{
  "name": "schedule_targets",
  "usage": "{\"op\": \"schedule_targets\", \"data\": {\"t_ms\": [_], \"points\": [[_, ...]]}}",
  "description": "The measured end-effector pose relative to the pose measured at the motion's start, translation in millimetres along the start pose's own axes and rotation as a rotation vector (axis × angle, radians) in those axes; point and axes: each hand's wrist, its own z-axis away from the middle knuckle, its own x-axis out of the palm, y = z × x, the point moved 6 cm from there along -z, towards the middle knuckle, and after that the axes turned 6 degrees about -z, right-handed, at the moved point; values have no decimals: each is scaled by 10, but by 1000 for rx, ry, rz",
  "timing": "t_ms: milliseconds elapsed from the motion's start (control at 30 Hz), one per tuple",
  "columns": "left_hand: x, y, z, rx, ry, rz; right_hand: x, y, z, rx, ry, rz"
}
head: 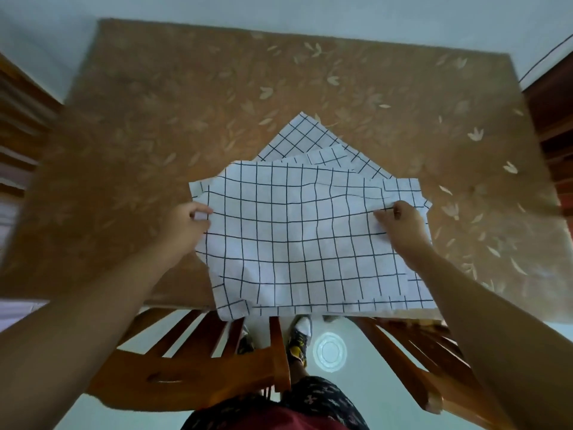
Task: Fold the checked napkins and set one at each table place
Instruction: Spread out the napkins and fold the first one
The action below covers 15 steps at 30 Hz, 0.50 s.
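**Q:** Where was the napkin being worked on?

**A:** The top checked napkin [297, 243] lay spread at the near edge of the table [186, 103], which had a brown leaf-patterned cover. Its near hem hung slightly over that edge, above a wooden chair [192, 370]. It rested on more checked napkins [304, 138], one of which showed a corner pointing away from the person.

**Q:** What were the hands doing?

**A:** The left hand [189, 226] pinched the napkin's left edge, with fingers and thumb curled around the cloth. The right hand [403, 225] pinched the right edge in the same way. Neither hand held anything else.

**Q:** How did the cloth lie relative to the two grips?

**A:** Its long axis ran left to right between the hands. Both grips sat at about the same level, in the far half of the cloth. Most of the napkin lay toward the person, and only a shorter band lay beyond the knuckles. Neither hand was nearer the cloth than the other.

**Q:** What did that suggest for the fold?

**A:** Probably that the held edges would be carried toward the near hem, with both hands moving together so the grid lines stayed square.
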Motion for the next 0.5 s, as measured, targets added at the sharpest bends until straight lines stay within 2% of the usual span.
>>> {"op": "schedule_targets", "data": {"t_ms": [200, 400, 500], "points": [[-564, 438, 280, 150, 39, 34, -94, -784, 364, -170, 81, 6], [-1160, 502, 536, 214, 106, 117, -229, -1283, 735, -207, 111, -197], [-1315, 500, 618, 246, 68, 210, -102, -1610, 965, -276, 78, -247]]}}
